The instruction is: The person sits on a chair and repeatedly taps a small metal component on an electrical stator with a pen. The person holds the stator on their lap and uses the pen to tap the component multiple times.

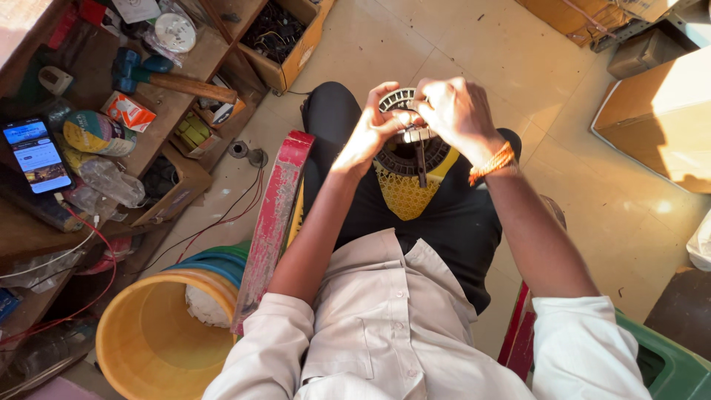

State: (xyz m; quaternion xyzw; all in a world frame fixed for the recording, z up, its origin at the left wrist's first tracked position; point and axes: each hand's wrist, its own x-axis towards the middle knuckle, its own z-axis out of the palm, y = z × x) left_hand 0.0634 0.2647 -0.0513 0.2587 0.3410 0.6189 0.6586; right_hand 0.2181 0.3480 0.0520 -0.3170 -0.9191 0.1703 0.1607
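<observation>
We see both hands raised together over the lap, working on a round slotted metal ring [404,152] that rests on the dark trousers. The left hand [368,137] has its fingers curled against the ring's near-left edge, thumb pressing toward the centre. The right hand [453,111] is closed from above on a small metal piece [415,135] at the ring's middle, just where the two hands meet; an orange thread band [492,163] circles its wrist. From under the hands a thin dark rod [421,164] hangs down across the ring. Just below the ring, nearer the body, lies a yellow mesh piece [406,194].

To the left of the left arm, a red painted plank [274,222] leans close by, and beyond it, lower left, stands a yellow bucket [148,348]. Farther left of the hands, well apart, a wooden shelf [185,81] carries a hammer [174,81] and a lit phone [37,155]. Well to the right of the right hand, a cardboard box [659,118] sits on the tiled floor.
</observation>
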